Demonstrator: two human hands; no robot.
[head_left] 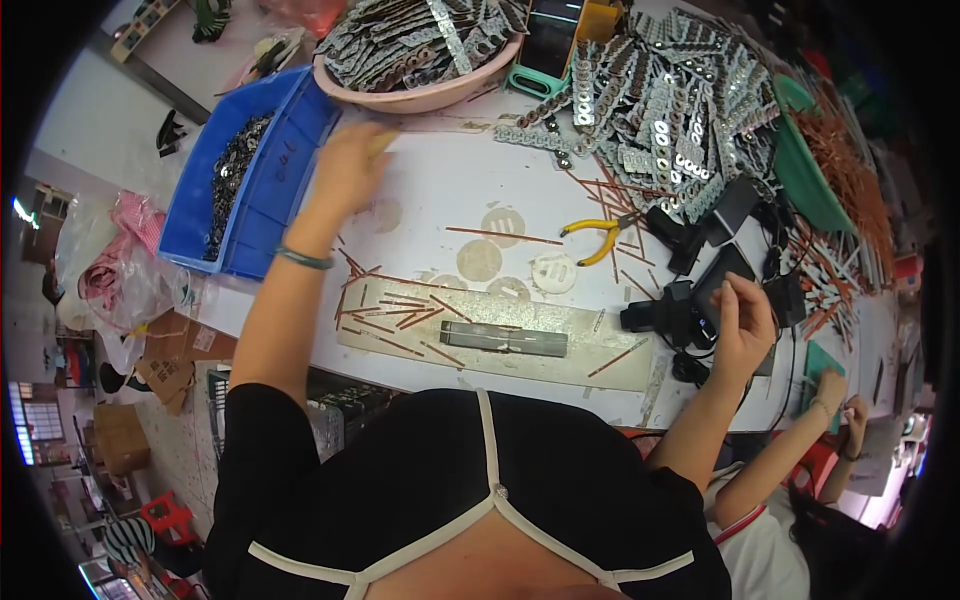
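Note:
My left hand [348, 170] is raised over the far left of the table, between the blue bin [262, 195] and the pink basin [420, 98]. Its fingers are smeared by motion, and a yellowish patch shows at their tips. At the right, my right hand [745, 325] hovers by the black electronic devices [690, 310], thumb and fingertips drawn together; whatever they may hold is too small to tell. In front of my body a grey metal bar [503, 338] rests on a pale plate [610, 345], among thin reddish-brown strips [402, 312].
Yellow-handled pliers [597, 240] lie right of centre, near a round white disc [553, 271]. Heaped metal strips with round pieces [680, 110] cover the far right, beside a green basin [800, 170] of brown strips. Another person's hand [828, 388] is at the right edge.

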